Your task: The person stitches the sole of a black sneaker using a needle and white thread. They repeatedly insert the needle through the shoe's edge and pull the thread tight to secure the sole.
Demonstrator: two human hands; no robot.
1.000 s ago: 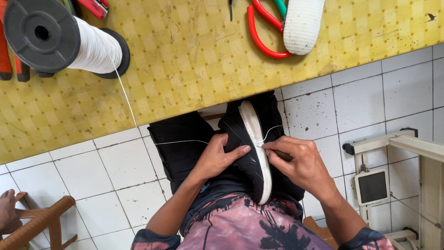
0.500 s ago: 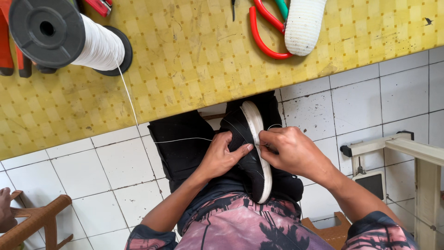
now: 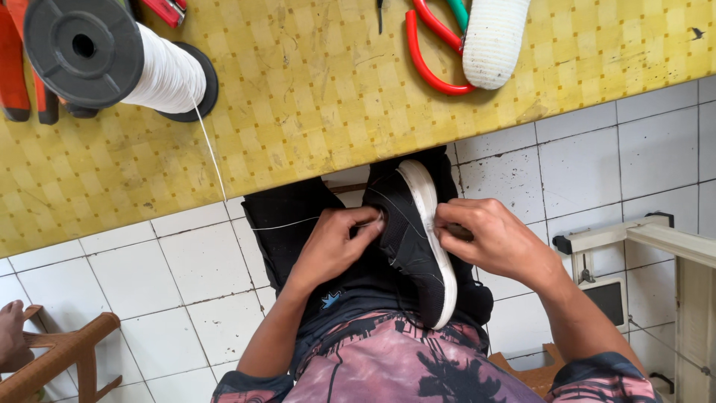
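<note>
A black shoe with a white sole [image 3: 418, 239] rests on my lap, sole edge turned up. My left hand [image 3: 335, 242] presses against the shoe's upper and pinches a white thread [image 3: 280, 225] at its side. My right hand [image 3: 496, 239] grips the sole edge from the right, fingers curled over it. The thread runs up from the shoe to a large spool of white thread [image 3: 112, 60] with black ends, lying on the yellow checked table [image 3: 298, 97].
Red-handled scissors [image 3: 429, 52] and a white shoe sole [image 3: 492, 37] lie at the table's far edge. Orange tools [image 3: 22, 67] sit at the left. Another person's hand [image 3: 11, 336] rests on a wooden chair [image 3: 60, 358] at lower left. White tiled floor lies below.
My right hand has moved left from the shoe's side and closed onto the sole edge. The left hand has stayed on the shoe with the thread.
</note>
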